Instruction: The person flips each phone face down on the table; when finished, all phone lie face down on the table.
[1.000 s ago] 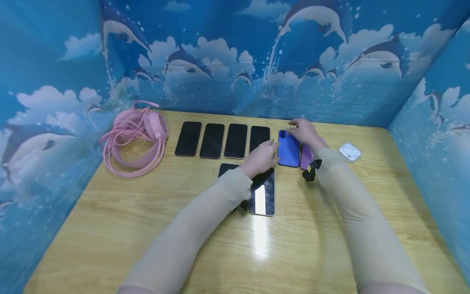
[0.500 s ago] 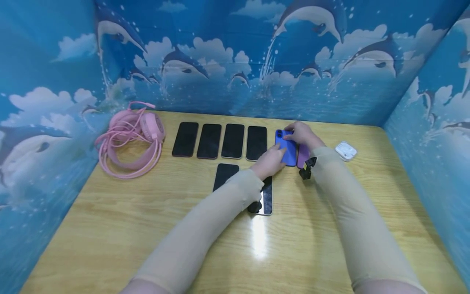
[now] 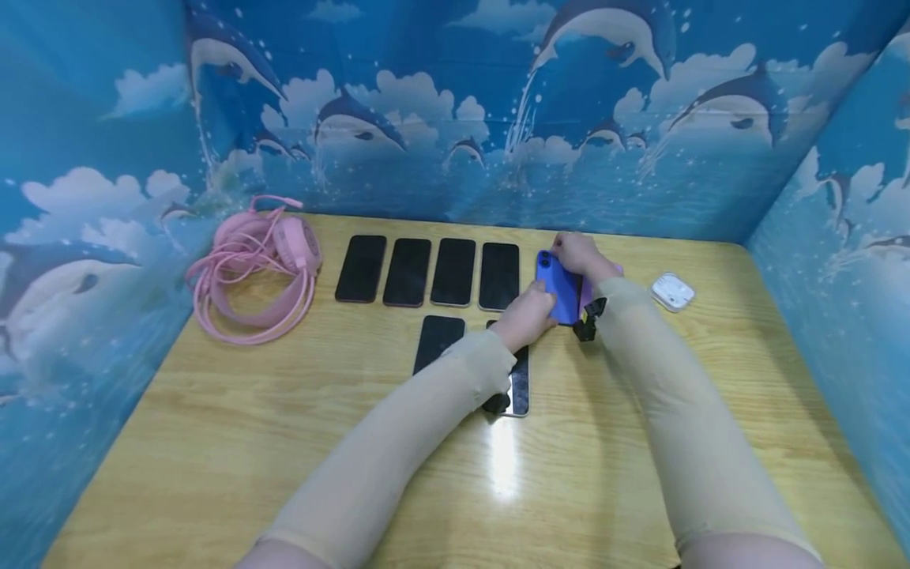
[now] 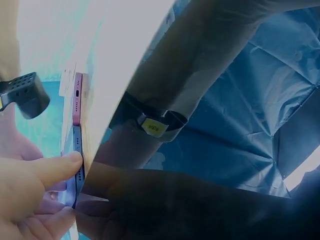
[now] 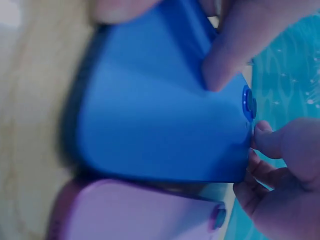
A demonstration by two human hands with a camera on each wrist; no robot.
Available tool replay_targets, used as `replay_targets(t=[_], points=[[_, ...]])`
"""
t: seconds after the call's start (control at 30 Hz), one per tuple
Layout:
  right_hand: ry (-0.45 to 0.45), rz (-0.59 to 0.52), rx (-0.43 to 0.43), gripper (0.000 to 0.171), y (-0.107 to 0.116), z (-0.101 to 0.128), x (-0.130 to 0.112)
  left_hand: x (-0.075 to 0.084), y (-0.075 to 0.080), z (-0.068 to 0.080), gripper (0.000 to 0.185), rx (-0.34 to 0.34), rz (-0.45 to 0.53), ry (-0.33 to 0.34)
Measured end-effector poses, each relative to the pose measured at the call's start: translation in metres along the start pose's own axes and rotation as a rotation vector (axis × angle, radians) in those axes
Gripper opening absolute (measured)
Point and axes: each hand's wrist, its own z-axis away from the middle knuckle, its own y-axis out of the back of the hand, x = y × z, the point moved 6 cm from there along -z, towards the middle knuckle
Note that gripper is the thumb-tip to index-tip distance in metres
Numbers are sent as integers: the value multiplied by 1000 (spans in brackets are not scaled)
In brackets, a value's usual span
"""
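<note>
Both hands held one flat blue phone case (image 3: 560, 288) up off the wooden counter (image 3: 284, 442), at about one o'clock from the middle of the counter. The left hand (image 3: 529, 310) pinched its near end with curled fingers and thumb, and the right hand (image 3: 579, 254) gripped its far end, by the camera hole. Right beside it, at three o'clock, lay a purple phone case (image 3: 587, 294) flat on the counter, partly hidden. To do this well, I think the hands should hold the blue case by its edges, lift it straight, and keep it from bumping the purple one. Count time: four black phones (image 3: 430, 271) lay in a row at eleven to twelve o'clock, side by side. Two more dark phones (image 3: 437, 340) lay nearer, one partly under the left sleeve. That made six phones and two cases. One pink headset with a tangled cord (image 3: 256, 265) sat at ten o'clock. One small white earbud box (image 3: 672, 292) sat at two o'clock.
</note>
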Motion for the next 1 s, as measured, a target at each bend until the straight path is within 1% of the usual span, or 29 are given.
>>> replay_targets(t=[0.07,0.17,0.23,0.33,0.47,0.53,0.8,0.9,1.0], points=[[-18,-9,-6,32,3,0,0,1,1,0,27,21,5,-5],[-40,-49,-32,35,9,3,-2,0,2,0,32,53,-6,-6],[-49,-92,-60,35,12,7,-5,0,3,1,36,66,-18,0],[-38,-142,-87,33,18,11,-11,0,5,2,48,71,-22,10],[-27,-166,-73,33,26,12,-16,-1,7,3,61,59,2,31],[-35,-177,-61,33,29,12,-17,-1,8,4,63,61,20,36],[-86,-269,-24,32,45,20,-17,-6,9,9,67,117,105,67],[-106,-284,-9,34,52,24,-18,-6,9,10,73,124,127,57],[-123,-279,4,35,57,26,-18,-3,12,11,81,129,139,19]])
